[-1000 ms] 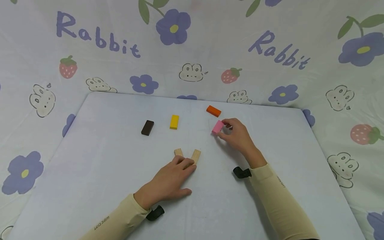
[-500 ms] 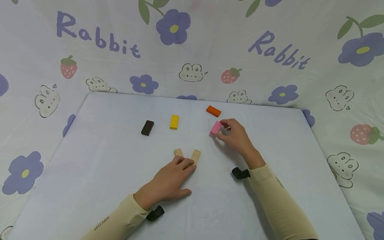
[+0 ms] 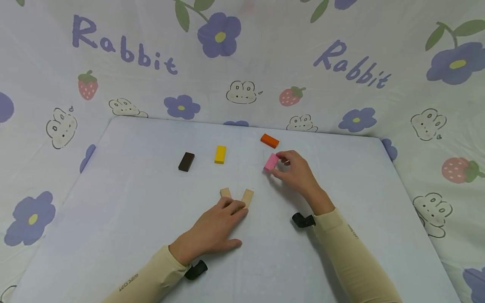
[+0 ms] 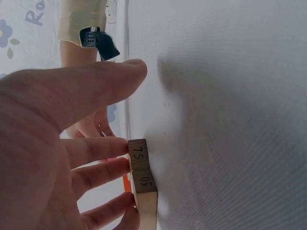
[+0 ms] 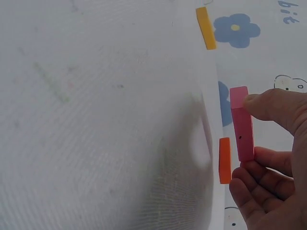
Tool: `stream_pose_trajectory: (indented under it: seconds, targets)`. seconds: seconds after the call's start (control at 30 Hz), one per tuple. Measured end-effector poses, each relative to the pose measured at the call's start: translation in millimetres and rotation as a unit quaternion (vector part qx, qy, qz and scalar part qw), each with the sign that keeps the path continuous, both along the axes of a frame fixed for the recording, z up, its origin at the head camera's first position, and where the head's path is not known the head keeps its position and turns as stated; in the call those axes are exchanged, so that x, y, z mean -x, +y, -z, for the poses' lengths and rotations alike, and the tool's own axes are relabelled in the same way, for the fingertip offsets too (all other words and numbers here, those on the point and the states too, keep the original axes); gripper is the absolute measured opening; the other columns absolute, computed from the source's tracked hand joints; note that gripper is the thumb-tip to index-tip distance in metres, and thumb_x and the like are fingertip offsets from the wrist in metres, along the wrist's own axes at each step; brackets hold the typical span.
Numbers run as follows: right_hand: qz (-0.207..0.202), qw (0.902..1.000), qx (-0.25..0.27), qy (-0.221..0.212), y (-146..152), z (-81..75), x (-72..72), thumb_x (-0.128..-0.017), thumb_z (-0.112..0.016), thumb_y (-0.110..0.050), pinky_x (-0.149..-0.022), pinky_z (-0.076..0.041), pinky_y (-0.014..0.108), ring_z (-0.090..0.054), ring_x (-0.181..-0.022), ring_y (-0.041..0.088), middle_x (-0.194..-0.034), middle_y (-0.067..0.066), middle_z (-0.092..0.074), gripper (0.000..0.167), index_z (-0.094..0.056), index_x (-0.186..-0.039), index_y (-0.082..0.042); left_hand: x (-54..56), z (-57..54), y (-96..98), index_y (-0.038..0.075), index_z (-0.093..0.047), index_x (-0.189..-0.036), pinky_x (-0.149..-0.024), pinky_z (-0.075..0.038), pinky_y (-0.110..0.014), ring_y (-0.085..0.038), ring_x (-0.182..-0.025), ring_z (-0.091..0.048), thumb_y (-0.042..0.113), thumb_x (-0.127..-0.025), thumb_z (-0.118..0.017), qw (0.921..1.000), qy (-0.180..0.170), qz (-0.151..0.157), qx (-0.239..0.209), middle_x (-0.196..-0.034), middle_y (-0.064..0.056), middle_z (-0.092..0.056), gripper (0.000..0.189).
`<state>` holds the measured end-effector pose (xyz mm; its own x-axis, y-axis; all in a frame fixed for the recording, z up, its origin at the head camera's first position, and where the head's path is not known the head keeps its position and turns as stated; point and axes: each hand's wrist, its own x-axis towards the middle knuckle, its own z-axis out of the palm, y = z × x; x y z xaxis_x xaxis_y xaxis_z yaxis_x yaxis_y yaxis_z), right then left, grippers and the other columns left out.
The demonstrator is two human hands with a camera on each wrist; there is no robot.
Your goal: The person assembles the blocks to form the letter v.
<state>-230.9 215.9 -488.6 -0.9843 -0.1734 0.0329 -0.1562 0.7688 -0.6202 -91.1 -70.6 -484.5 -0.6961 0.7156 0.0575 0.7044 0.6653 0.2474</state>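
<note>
My right hand point(image 3: 299, 174) pinches a small pink block point(image 3: 270, 162) between thumb and fingers, over the table's right half. In the right wrist view the thumb presses one end of the pink block point(image 5: 243, 127) and fingertips meet the other. Two plain wooden blocks, left point(image 3: 225, 192) and right point(image 3: 248, 197), lie splayed apart at their far ends in the middle. My left hand point(image 3: 212, 225) rests its extended fingers on them, hiding their near ends, thumb held away. The left wrist view shows end faces marked 75 point(image 4: 138, 153) and 50 point(image 4: 145, 182), fingertips against the blocks.
Farther back lie a dark brown block point(image 3: 186, 161), a yellow block point(image 3: 220, 154) and an orange block point(image 3: 270, 141), the orange one just behind the pink block. The white table point(image 3: 125, 219) ends at a patterned cloth backdrop point(image 3: 265, 50).
My right hand has moved slightly left and toward me with the pink block. My left hand and the wooden blocks stay in place.
</note>
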Motion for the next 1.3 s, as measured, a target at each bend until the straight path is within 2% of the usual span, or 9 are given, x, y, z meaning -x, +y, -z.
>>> stream_pose_trajectory:
  seconds: [1.3]
  targets:
    - [-0.026,0.9995,0.014,0.011,-5.4,-7.5,-6.1,-0.095,-0.085,-0.025,-0.104,-0.055,0.051,-0.061,-0.122,0.034,-0.136,0.016,-0.062,0.057,-0.064,-0.144,-0.005,-0.6,-1.8,-1.3,0.007,-0.062,-0.149,-0.109,-0.050,-0.039,-0.032,-0.135,-0.047,0.044,-0.090,-0.090,1.0000,0.007,0.006,-0.002,-0.151,-0.011,-0.055,0.075]
